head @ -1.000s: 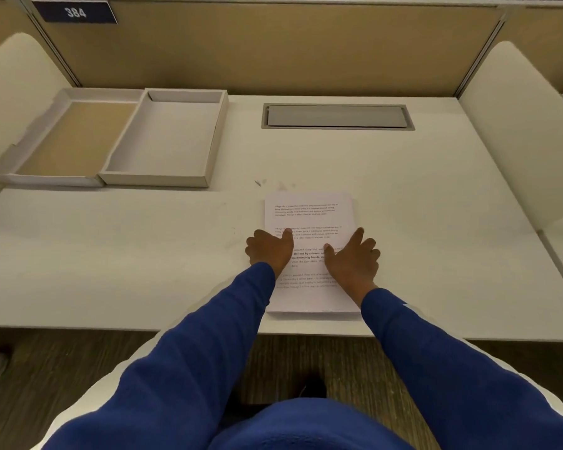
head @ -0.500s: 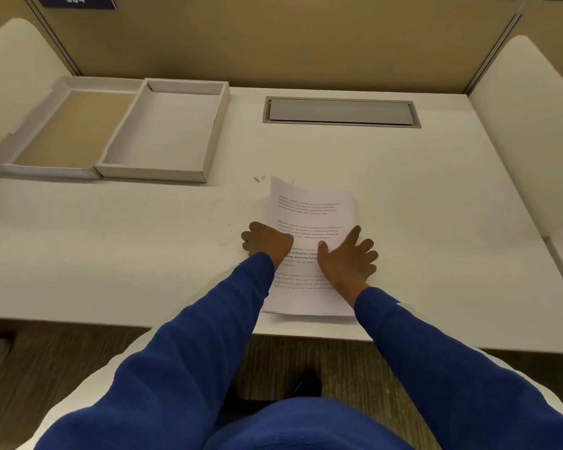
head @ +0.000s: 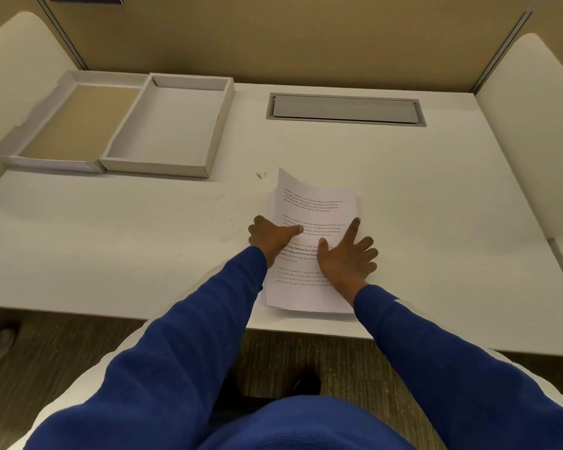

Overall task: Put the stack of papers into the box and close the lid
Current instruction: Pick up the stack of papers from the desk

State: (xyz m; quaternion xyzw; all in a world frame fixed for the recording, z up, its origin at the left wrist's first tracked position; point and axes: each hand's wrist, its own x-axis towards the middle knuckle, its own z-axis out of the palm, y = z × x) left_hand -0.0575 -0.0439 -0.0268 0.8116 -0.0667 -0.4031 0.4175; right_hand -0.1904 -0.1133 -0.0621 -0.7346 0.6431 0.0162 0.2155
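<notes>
Pinching papers [head: 316,203] — left hand [head: 268,237], apparently

Bare desk [head: 176,241] between papers [head: 309,287] and open box [head: 166,125].

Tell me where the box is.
In the head view, the box sits open at the far left of the desk, its lid folded out leftward, left of the grey hatch.

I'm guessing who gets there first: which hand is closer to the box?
Left. The left hand is at the papers' left edge, toward the box; the right hand rests farther right.
</notes>
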